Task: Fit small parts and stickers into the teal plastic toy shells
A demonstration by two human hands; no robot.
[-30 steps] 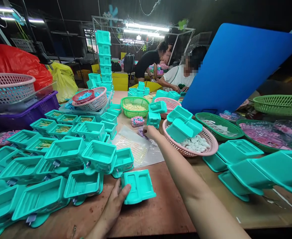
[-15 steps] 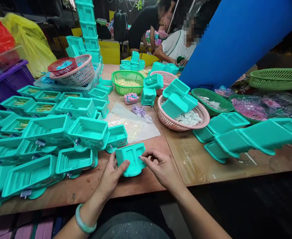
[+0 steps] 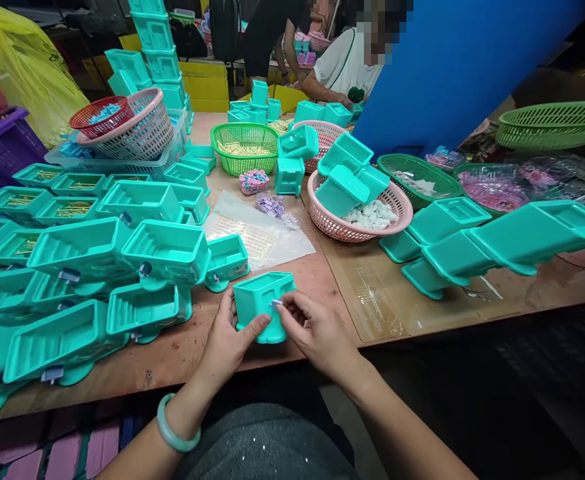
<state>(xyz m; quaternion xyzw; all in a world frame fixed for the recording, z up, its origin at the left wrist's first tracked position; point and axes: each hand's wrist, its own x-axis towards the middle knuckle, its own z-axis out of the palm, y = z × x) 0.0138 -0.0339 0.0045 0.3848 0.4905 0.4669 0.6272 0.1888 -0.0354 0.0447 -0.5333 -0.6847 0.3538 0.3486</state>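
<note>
My left hand (image 3: 232, 337) grips a turquoise plastic box (image 3: 255, 303) by its left side, thumb across the near face. Between thumb and fingers of my right hand (image 3: 317, 330) is a small pale lilac piece (image 3: 276, 303), held against or just in front of the box's recessed face; whether it touches, I cannot tell. The box is tilted above the table's front edge. Just beyond it lies a translucent sheet (image 3: 292, 241) with a bag of purple pieces (image 3: 270, 205) at its far side. A similar turquoise box (image 3: 226, 259) stands behind my left hand.
Several turquoise boxes (image 3: 80, 250) crowd the table's left, some stacked. A pink basket (image 3: 322, 225) holds white pieces and boxes; a green basket (image 3: 217, 153) holds cream sticks. Nested boxes (image 3: 502, 250) lie at right. A blue panel (image 3: 452, 67) slants behind. Co-workers (image 3: 345, 67) are beyond.
The box has turned slightly in my left hand. My right hand has shifted a little left and the lilac piece now shows clearly at its fingertips. The view has tipped downward.
</note>
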